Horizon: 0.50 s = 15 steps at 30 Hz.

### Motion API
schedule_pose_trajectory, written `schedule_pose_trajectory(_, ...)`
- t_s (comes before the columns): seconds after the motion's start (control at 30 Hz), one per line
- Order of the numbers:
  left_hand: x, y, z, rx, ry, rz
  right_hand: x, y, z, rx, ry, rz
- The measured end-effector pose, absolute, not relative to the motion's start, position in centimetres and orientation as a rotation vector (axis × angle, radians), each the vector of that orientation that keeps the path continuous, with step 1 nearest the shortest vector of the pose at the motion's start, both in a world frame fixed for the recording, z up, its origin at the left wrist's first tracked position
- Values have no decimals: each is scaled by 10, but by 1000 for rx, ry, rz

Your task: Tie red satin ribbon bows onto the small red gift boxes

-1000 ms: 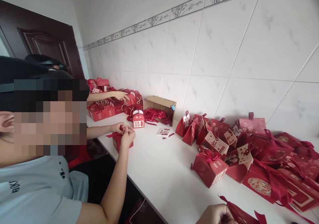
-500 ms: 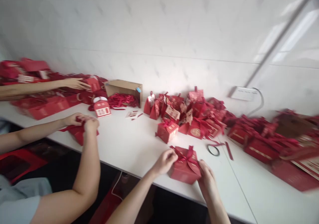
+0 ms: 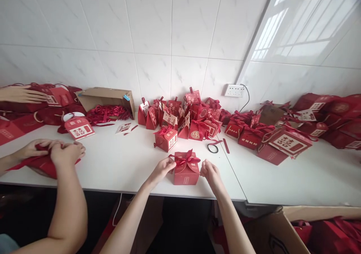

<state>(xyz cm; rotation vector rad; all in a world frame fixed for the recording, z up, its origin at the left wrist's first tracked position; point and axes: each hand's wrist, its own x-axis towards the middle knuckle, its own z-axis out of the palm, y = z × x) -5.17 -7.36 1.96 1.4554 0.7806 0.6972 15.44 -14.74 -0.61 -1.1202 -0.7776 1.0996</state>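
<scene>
Bright, cool, even light on the white table [image 3: 132,163]; shadows there are soft-edged. Barred-window glare, nearly washed out, on the glossy wall [image 3: 152,28] at upper right. Below the tabletop: almost black. Wide-angle distortion: wall seams fan outward toward the top; the extreme upper right corner darkens. My left hand [image 3: 162,170] and right hand [image 3: 211,173] look fairly sharp to me; small print on the red box [image 3: 186,175] is unreadable.

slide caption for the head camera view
Wearer's left hand and right hand flank a bow-topped red box on a white table.
</scene>
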Motion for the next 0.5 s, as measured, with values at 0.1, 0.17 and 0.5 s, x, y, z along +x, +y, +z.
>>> schedule_pose_trajectory(0.1,-52,-68,20,1446,835,794,157,-155,9,-1325,-867,838)
schedule_pose_trajectory(0.17,-49,-61,22,1470,849,844,150,-160,18,-1441,-1020,636)
schedule_pose_trajectory(0.5,-29,-58,23,1786,891,1027,101,-165,13,-1708,-1480,121)
